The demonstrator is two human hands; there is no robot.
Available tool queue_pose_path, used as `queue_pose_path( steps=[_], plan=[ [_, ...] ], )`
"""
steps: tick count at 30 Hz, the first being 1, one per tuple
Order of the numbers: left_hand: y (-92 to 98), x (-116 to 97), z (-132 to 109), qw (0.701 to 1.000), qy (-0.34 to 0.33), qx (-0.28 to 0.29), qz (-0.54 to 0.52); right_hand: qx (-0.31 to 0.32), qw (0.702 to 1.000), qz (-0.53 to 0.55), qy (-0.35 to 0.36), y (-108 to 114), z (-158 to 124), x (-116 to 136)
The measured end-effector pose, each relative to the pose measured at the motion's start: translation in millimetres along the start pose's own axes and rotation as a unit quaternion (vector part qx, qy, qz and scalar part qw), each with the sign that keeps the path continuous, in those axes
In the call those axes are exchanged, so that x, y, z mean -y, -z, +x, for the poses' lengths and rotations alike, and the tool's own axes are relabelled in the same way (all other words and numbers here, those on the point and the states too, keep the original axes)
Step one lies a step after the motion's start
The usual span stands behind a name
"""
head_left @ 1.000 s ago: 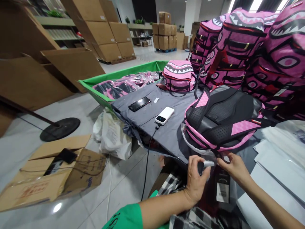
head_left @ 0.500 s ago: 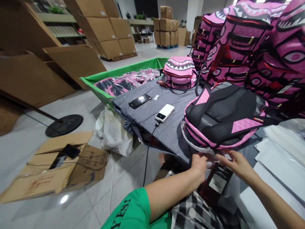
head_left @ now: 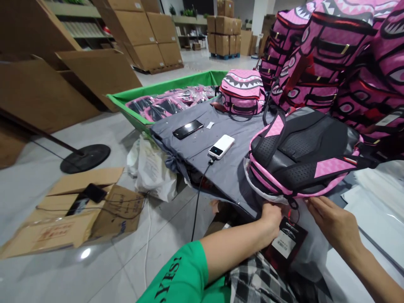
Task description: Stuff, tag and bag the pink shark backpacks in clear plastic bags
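Observation:
A pink and black backpack [head_left: 303, 155] lies back-side up at the near edge of the grey-covered table [head_left: 221, 168]. A black hang tag [head_left: 285, 242] dangles from it on a red string. My left hand [head_left: 270, 219] is closed under the backpack's near edge, gripping the clear plastic bag [head_left: 311, 252] beneath it. My right hand [head_left: 334, 223] reaches in from the right, fingers curled at the same plastic just under the backpack.
A white power bank [head_left: 221, 146] with a cable and a black phone [head_left: 187, 129] lie on the grey cloth. Pink shark-face backpacks [head_left: 331, 59] are stacked at the right. A green bin [head_left: 164, 90] holds bagged backpacks. A cardboard box [head_left: 69, 214] sits on the floor at left.
The small white object seen in my left hand a second ago is gone from view. Both hands have moved up to the backpack's near edge, and the hang tag now swings free.

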State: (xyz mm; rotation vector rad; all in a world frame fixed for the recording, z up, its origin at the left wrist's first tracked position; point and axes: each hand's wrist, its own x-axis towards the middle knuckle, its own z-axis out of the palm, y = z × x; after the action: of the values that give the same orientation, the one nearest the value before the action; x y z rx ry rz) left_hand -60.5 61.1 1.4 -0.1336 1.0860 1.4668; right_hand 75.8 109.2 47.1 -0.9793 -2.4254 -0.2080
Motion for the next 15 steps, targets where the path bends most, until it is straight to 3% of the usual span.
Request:
queue_pose_path(
  steps=[3, 6, 10, 15],
  plan=[
    [-8.6, -3, 3, 0.999, 0.030, 0.006, -0.016, -0.052, 0.991, -0.109, 0.053, 8, 9, 14],
    [-4.0, -4, -5, 0.998, -0.002, 0.045, -0.043, -0.064, 0.988, -0.129, 0.058, 16, 18, 32],
    [6.0, -2, -15, 0.994, -0.031, 0.061, -0.080, -0.058, 0.985, -0.146, 0.066, 16, 22, 54],
    [9.6, -1, -19, 0.994, -0.040, 0.055, -0.080, -0.013, 0.985, -0.154, 0.083, -4, 5, 69]
  ],
)
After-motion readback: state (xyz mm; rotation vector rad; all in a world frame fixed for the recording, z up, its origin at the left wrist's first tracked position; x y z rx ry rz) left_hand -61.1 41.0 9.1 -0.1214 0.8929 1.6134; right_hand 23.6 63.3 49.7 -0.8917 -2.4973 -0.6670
